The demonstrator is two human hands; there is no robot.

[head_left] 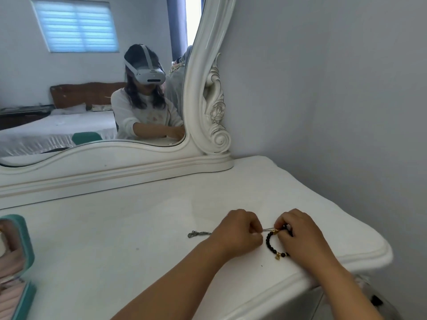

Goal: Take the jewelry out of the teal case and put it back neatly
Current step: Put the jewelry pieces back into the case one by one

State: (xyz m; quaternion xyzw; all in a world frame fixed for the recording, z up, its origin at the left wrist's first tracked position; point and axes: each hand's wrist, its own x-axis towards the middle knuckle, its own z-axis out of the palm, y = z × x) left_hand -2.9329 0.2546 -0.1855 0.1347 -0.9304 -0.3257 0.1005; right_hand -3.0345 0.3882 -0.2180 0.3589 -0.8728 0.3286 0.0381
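Lower right, the left hand [239, 229] and right hand [298, 234] pinch a silver chain [268, 229], seemingly a bracelet, above a black beaded bracelet [270, 243] on the white desk [138, 227]; the open teal case [20, 262] sits far left.

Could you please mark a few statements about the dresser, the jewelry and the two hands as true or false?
1. Both hands, left hand and right hand, pinch a silver chain. True.
2. The black bead bracelet lies inside the teal case. False: it lies on the white dresser top, under the right hand.
3. The teal case stands open at the left edge. True.
4. The chain's loose end trails right of the right hand. False: it trails left of the left hand.
5. The mirror lies flat on the dresser. False: it stands upright.
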